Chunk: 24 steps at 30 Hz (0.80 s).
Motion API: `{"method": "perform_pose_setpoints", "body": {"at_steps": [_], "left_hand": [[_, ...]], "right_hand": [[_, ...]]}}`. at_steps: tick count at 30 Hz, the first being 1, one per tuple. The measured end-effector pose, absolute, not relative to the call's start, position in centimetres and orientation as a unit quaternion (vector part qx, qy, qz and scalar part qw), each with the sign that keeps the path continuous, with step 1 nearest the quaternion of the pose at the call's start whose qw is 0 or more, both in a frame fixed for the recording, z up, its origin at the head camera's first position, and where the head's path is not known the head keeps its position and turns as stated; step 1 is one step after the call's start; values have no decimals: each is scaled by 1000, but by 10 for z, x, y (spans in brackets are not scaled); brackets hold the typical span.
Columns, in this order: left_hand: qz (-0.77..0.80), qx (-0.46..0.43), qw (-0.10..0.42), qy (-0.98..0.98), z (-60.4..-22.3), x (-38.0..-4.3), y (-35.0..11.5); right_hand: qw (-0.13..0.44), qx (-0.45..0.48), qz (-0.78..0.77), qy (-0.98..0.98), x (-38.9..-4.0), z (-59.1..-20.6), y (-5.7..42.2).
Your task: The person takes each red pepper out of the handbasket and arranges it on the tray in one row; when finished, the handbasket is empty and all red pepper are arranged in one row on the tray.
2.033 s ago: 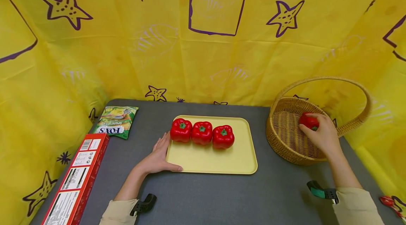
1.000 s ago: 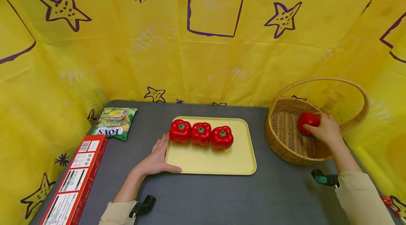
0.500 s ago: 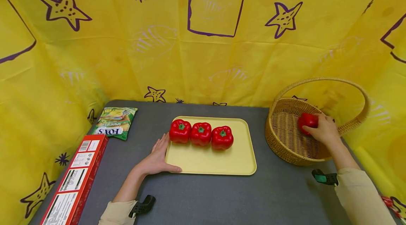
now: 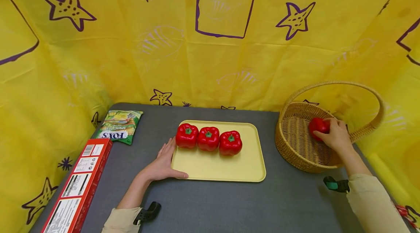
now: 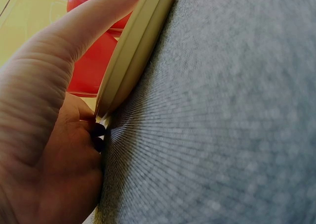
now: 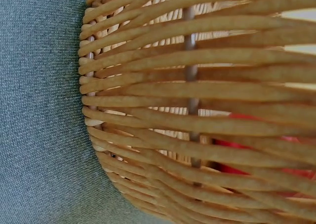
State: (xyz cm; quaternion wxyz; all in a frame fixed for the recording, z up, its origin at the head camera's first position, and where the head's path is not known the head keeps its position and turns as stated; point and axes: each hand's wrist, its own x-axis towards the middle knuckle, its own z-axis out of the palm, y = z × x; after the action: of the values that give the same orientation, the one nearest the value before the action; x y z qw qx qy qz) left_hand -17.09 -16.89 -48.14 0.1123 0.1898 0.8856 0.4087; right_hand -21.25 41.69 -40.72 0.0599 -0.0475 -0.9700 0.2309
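Observation:
In the head view a yellow tray (image 4: pixel 216 169) lies on the table with three red bell peppers (image 4: pixel 208 138) in a row along its left and middle part. My left hand (image 4: pixel 162 163) rests at the tray's near left corner, its fingers straight along the left edge and the thumb on the near rim. Over at the right, a wicker basket (image 4: pixel 296 156) with a tall handle holds another red bell pepper (image 4: pixel 317 128). My right hand (image 4: pixel 336 136) reaches over the basket's side and grips that pepper. Through the weave, the right wrist view shows a bit of red.
A green Fox's packet (image 4: pixel 119 125) lies at the back left of the table. Nearer, a long red box (image 4: pixel 78 185) runs along the left side. Yellow patterned cloth (image 4: pixel 210 61) surrounds the table at the back and sides.
Over the two seconds my right hand has shifted slightly right in the basket. The pepper there has turned so its green stem no longer shows. The left hand and tray stay put.

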Motion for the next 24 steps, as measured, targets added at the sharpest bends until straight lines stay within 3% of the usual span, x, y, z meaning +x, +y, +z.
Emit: {"method": "perform_pose_setpoints", "body": {"at_steps": [7,24], "left_hand": [[411,197,106,884,-481,-171,-169],[409,195,108,885,-479,-170,-169]], "right_hand": [[80,-48,232,-968,-213,-411,416],[60,-47,230,-970,-211,-413,418]]}}
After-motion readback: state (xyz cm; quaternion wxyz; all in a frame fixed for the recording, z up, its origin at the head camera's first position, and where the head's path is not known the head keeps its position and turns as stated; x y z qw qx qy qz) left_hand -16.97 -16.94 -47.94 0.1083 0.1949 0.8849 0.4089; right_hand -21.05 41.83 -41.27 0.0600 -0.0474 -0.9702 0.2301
